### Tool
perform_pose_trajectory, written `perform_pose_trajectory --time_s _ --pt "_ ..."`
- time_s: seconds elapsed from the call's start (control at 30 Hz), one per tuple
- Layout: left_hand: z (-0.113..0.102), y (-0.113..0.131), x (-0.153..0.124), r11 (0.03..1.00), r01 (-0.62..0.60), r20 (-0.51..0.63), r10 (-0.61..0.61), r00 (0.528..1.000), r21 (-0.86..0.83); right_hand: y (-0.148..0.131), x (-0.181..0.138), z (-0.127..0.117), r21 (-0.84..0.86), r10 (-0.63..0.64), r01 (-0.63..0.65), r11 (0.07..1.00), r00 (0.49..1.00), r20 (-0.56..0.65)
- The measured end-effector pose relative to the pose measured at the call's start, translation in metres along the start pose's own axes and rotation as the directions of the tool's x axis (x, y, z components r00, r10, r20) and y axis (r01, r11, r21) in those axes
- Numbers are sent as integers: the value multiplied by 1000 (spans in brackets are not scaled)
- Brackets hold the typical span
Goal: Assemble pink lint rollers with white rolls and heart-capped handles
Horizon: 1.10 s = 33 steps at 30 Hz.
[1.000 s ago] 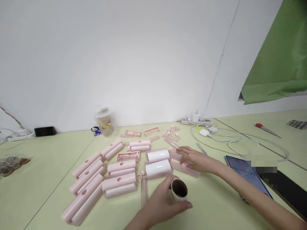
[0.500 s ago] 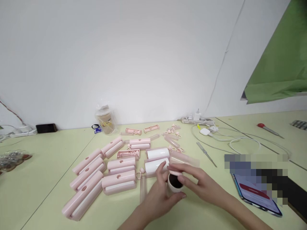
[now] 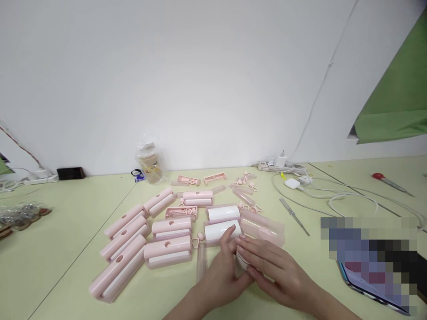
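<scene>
My left hand [image 3: 222, 271] wraps around a short white cylinder [image 3: 241, 261] near the table's front edge. Over the cylinder's upper end lies my right hand [image 3: 282, 269], its fingers bent and pressed together against the rim. A pink round cap seen in that hand a moment earlier is hidden under the fingers now. Just behind the hands, two white rolls [image 3: 223, 231] rest in pink casings. A clear pinkish sleeve [image 3: 263, 222] with a pink disc [image 3: 266, 234] lies behind my right hand. To the left are several assembled pink roller cases [image 3: 168, 250].
Small pink hooks [image 3: 198, 240] and open pink shells [image 3: 215, 178] lie further back. On the right are a screwdriver [image 3: 294, 216], white cables [image 3: 350, 198], a red-handled tool [image 3: 378, 176] and a partly blurred phone [image 3: 373, 293]. A bagged cup [image 3: 151, 165] stands by the wall.
My right hand has moved the pink cap onto the cylinder's end and flattened over it. The dark opening that showed before is covered. The view has shifted slightly left.
</scene>
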<state>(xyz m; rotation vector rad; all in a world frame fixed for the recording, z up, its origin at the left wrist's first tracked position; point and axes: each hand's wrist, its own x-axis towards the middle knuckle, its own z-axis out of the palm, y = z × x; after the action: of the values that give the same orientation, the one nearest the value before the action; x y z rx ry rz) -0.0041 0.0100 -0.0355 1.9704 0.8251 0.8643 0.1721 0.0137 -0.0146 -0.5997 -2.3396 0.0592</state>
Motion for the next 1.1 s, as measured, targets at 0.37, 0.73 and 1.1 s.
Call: perform_pose_trajectory --time_s 0.37,0.73,1.1 --pt "-1 1 -3 996 74 -24 -74 997 41 -9 -3 4 186 74 -65 980 996 -41" --pt "1 4 3 931 -151 -50 177 983 332 66 12 -47 -40 538 -548 836 802 260" --pt "1 11 1 765 -255 -72 365 928 592 77 16 -38 -156 591 -574 804 742 317"
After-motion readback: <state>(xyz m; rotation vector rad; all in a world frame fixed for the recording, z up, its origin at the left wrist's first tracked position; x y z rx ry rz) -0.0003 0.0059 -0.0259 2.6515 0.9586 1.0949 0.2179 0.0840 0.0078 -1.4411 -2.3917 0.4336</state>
